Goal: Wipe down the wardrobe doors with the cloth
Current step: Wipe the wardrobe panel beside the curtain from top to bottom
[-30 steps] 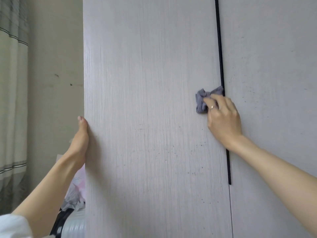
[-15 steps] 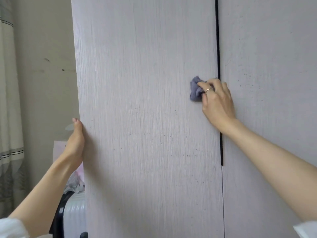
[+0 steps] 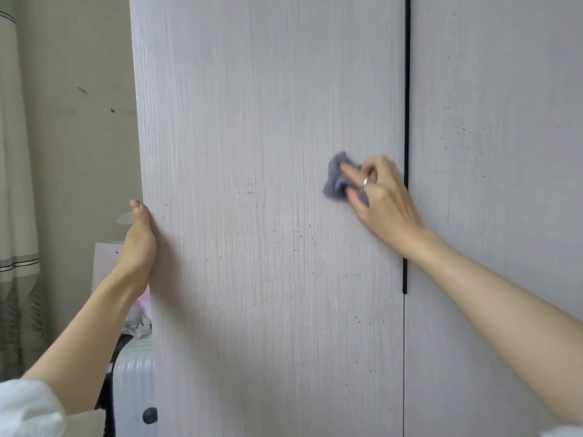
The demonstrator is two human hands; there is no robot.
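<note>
A pale wood-grain wardrobe door (image 3: 252,152) fills the middle of the view, with a second door (image 3: 504,121) to its right across a dark vertical gap. My right hand (image 3: 381,200) grips a crumpled grey-purple cloth (image 3: 336,181) and presses it against the left door, just left of the gap. My left hand (image 3: 138,238) holds the left door's outer edge, thumb on the front face; its fingers are hidden behind the edge. Small dark specks dot both doors.
A black strip handle (image 3: 406,89) runs down the gap between the doors. Left of the wardrobe are a beige wall (image 3: 79,137), a striped curtain (image 3: 15,216), a white ribbed suitcase (image 3: 132,383) and crumpled bags (image 3: 138,323) on top of it.
My right hand has slid the cloth leftward and down, away from the gap onto the left door's face. My left hand has stayed on the door edge.
</note>
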